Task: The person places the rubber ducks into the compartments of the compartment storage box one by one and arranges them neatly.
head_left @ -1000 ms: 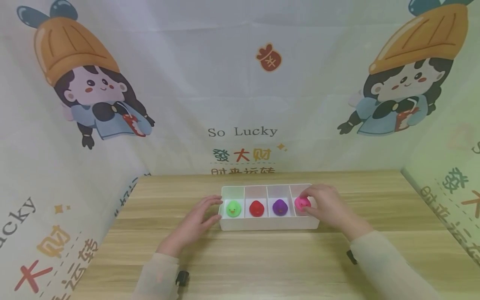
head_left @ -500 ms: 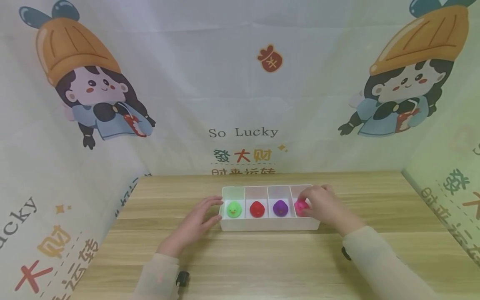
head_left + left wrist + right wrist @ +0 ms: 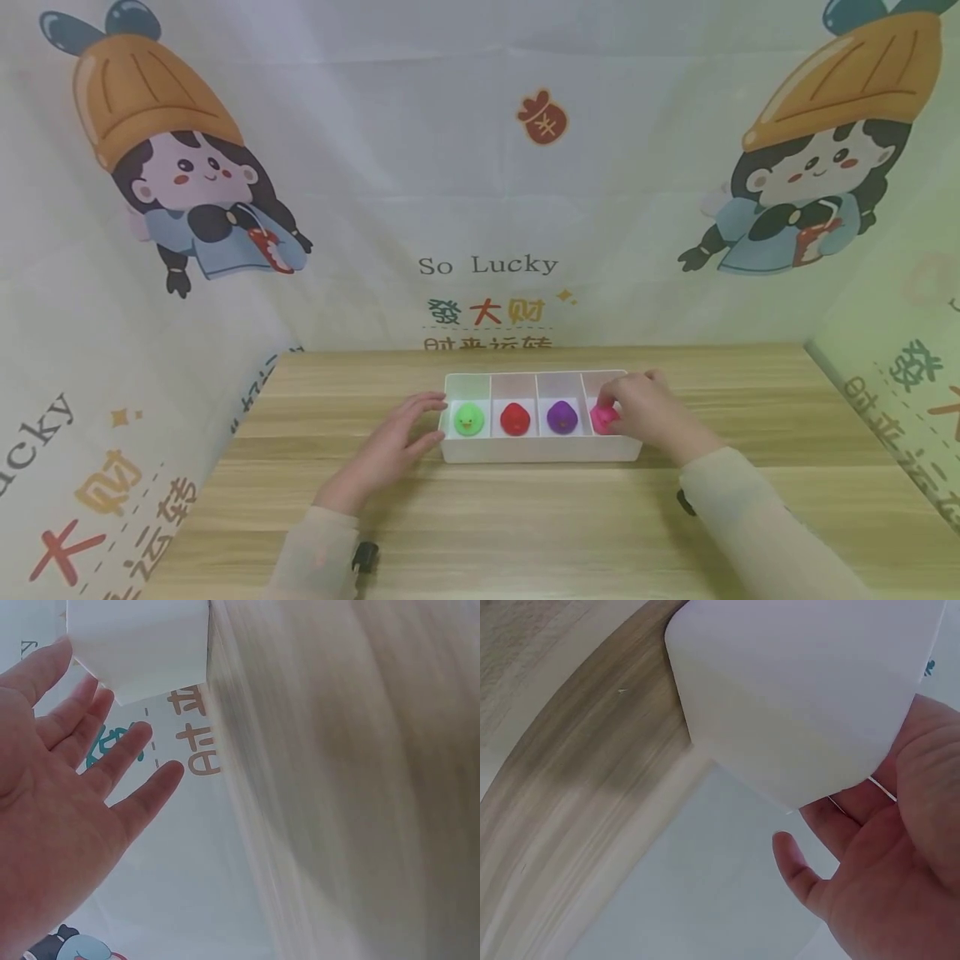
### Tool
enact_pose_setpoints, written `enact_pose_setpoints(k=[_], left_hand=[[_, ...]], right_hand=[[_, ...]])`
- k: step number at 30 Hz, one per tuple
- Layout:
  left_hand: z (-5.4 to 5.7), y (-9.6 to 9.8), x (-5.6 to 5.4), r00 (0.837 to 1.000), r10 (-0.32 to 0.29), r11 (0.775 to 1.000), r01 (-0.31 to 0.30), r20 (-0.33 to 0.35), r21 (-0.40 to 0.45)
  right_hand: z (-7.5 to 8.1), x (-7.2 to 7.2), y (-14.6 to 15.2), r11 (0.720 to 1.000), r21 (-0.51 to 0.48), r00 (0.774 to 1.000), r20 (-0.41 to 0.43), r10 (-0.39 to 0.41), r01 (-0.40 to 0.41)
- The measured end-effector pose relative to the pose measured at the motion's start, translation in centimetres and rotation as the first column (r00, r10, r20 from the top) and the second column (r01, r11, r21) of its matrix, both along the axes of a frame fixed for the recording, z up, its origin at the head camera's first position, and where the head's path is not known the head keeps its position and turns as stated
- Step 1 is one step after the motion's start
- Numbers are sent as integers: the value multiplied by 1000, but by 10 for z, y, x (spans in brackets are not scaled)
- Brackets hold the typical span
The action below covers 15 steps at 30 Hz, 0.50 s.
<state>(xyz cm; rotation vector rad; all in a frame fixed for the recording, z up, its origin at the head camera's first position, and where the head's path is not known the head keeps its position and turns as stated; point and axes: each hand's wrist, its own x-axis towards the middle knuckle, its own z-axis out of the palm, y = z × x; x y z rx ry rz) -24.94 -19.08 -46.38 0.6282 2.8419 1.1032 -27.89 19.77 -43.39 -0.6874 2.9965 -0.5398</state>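
Note:
A white box (image 3: 540,450) split into several compartments stands on the table. In it sit, from left to right, a green toy duck (image 3: 468,419), a red toy (image 3: 515,419) and a purple toy (image 3: 562,418) of like shape. The rightmost compartment holds a pink toy duck (image 3: 603,419); my right hand (image 3: 651,412) reaches over the rim and pinches it, hiding part of it. In the right wrist view the box's white end wall hides those fingertips. My left hand (image 3: 393,437) has its fingers spread, with fingertips right at the box's left end wall (image 3: 142,649).
The wooden table (image 3: 487,533) reaches back to a printed cloth backdrop (image 3: 375,167), which also hangs along both sides. A small black piece (image 3: 365,557) shows at the left sleeve, another (image 3: 686,502) at the right sleeve.
My right hand has sunk lower into the rightmost compartment, taking the pink duck down with it, and its forearm has shifted slightly left. The left hand stays in place.

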Motion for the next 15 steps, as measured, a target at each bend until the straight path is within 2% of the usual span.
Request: enact_pose_setpoints(k=[3, 8, 12, 15], left_hand=[[1, 1, 0, 1000, -2, 1000, 2, -1, -7], [5, 4, 1, 999, 18, 998, -20, -29, -56], [14, 15, 4, 988, 84, 985, -101, -128, -140], [24, 31, 7, 967, 134, 952, -186, -215, -244]], right_hand=[[1, 1, -1, 1000, -4, 1000, -12, -22, 22], [5, 11, -14, 996, 41, 989, -122, -78, 83], [9, 22, -33, 980, 80, 969, -182, -166, 183], [8, 28, -47, 969, 80, 958, -187, -216, 234]])
